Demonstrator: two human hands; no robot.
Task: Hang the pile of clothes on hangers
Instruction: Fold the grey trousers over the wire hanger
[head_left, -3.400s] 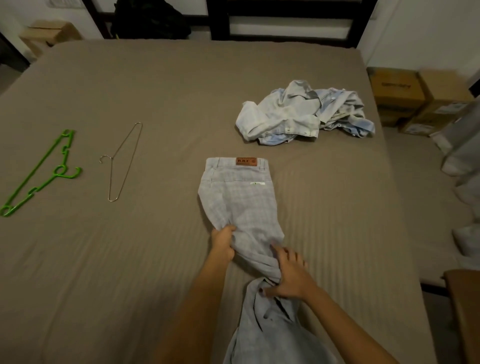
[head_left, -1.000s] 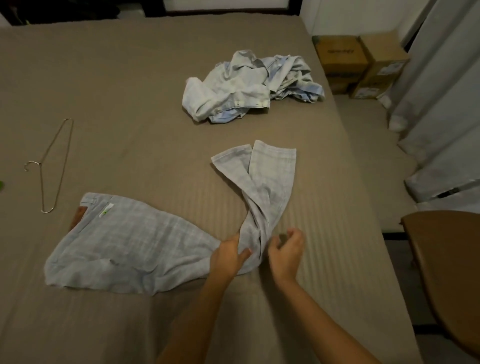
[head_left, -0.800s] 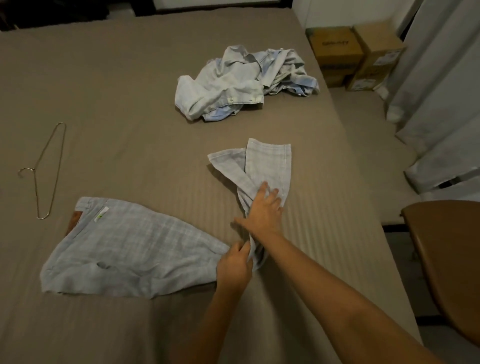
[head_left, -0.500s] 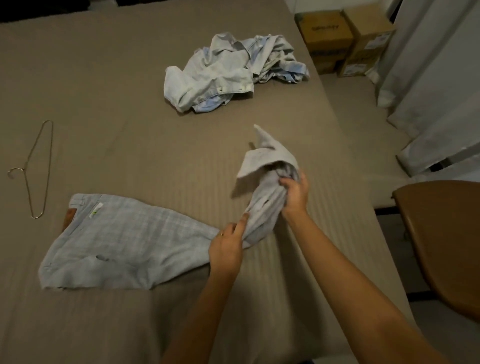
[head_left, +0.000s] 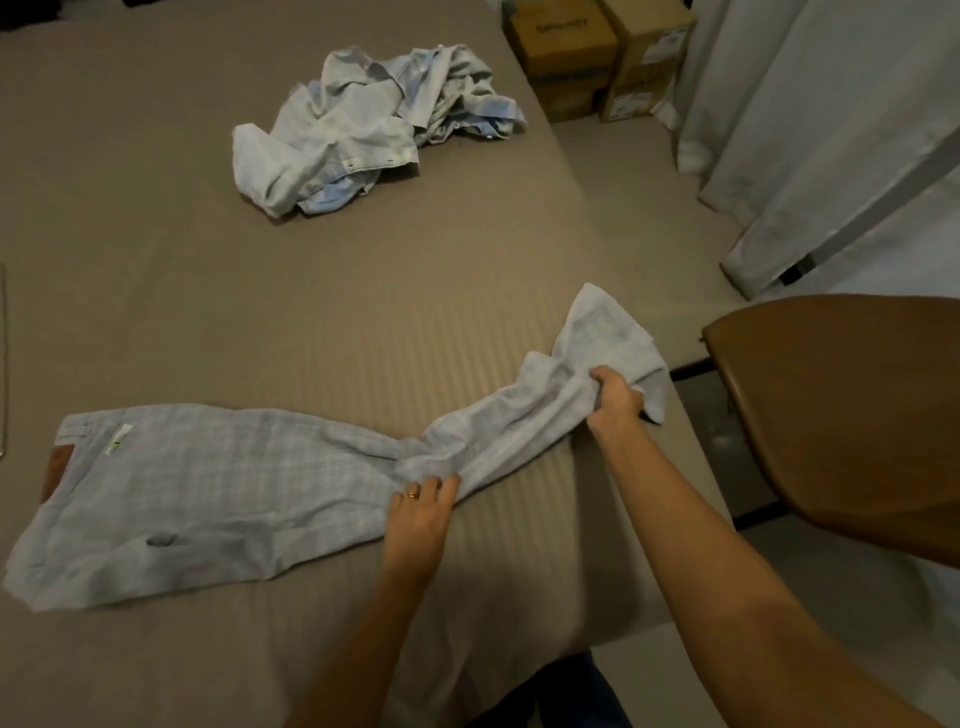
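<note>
Gripping the leg ends of the light checked trousers (head_left: 208, 499), right hand (head_left: 615, 400) sits near the right edge of the bed (head_left: 311, 312). The left hand (head_left: 418, 519) lies flat, fingers straight, pressing the knee area. Trousers lie across bed, waist left. Brown waistband patch (head_left: 56, 473) and white tag (head_left: 118, 439) with green mark: text unreadable. Farther back, clothes pile (head_left: 363, 130). Print on cardboard boxes (head_left: 566, 47) blurred.

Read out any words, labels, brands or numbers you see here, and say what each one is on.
No text here can be read.
Dark print on the left cardboard box: blurred.
White labels on the right cardboard box: too small to read.
The brown patch on the trousers: no legible lettering.
The white tag beside it: a green mark, too small to read.
</note>
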